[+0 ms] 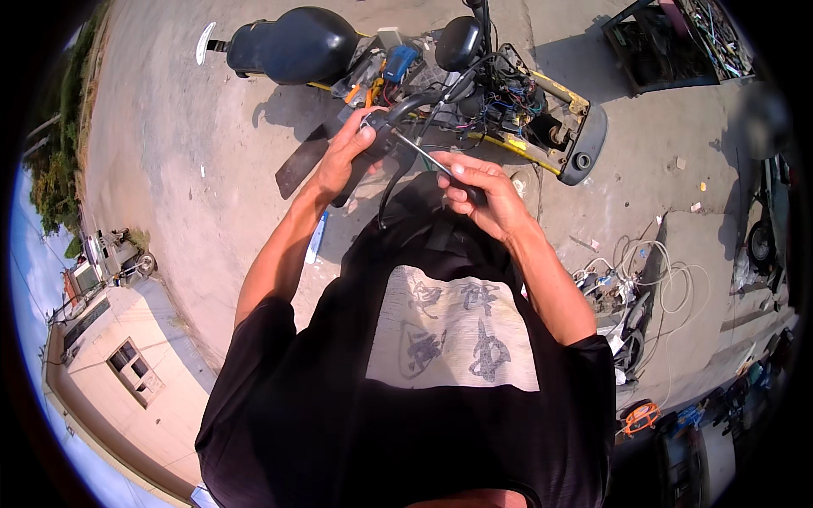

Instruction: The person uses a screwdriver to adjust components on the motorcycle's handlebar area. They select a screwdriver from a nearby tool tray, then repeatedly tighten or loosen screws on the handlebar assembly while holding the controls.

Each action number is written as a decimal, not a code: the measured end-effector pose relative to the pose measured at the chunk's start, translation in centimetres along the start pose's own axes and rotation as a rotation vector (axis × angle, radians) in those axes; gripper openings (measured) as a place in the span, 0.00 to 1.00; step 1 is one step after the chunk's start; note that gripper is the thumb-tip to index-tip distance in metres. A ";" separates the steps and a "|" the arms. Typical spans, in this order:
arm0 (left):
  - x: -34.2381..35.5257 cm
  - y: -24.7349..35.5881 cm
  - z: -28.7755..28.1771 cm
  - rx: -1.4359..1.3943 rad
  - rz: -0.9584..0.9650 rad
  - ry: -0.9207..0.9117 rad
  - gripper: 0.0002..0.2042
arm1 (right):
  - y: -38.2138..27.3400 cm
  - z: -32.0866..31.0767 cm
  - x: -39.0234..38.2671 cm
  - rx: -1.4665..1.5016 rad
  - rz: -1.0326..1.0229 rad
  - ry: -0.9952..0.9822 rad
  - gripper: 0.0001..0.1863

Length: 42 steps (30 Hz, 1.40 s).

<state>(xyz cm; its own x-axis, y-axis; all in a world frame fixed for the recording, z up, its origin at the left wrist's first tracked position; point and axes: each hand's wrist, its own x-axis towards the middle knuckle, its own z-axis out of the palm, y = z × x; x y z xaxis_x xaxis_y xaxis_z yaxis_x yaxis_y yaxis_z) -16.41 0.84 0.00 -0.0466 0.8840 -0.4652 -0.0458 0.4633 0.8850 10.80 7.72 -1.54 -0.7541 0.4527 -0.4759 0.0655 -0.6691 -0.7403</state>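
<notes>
A stripped-down scooter with a yellow frame [523,149] stands in front of me. Its black handlebar [417,102] bends toward my body, and a dark brake lever [389,193] hangs down from its end. My left hand [342,154] is closed around that end, the thumb on top; part of what it grips is hidden. In my right hand [487,193] is a screwdriver [419,150], its dark handle mostly covered by the fingers. The metal shaft points up and left, and its tip is at the handlebar fitting beside my left hand.
Bare wiring [506,100] fills the scooter's front, and a black seat [313,46] sits at its left end. A blue tool [400,63] lies on the frame. Coiled pale hose [677,284] is on the concrete at right, below a metal-framed bench [669,51].
</notes>
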 end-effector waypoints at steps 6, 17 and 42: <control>0.5 0.5 0.4 -0.024 0.005 0.023 0.27 | -0.4 -0.3 0.5 0.111 0.079 -0.032 0.21; 0.0 0.4 0.2 -0.083 -0.013 -0.003 0.26 | -0.1 -0.4 0.1 0.244 -0.144 0.015 0.25; -1.2 -0.5 1.5 0.190 0.116 0.186 0.41 | 6.3 -1.2 1.8 -0.944 -1.447 0.355 0.25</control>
<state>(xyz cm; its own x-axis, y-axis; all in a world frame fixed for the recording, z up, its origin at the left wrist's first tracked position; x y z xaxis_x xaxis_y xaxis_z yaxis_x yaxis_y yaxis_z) -14.85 -0.33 0.15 -0.2240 0.9133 -0.3401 0.1580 0.3784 0.9121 10.65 5.06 -7.59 -0.3871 0.5006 0.7743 -0.0482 0.8277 -0.5591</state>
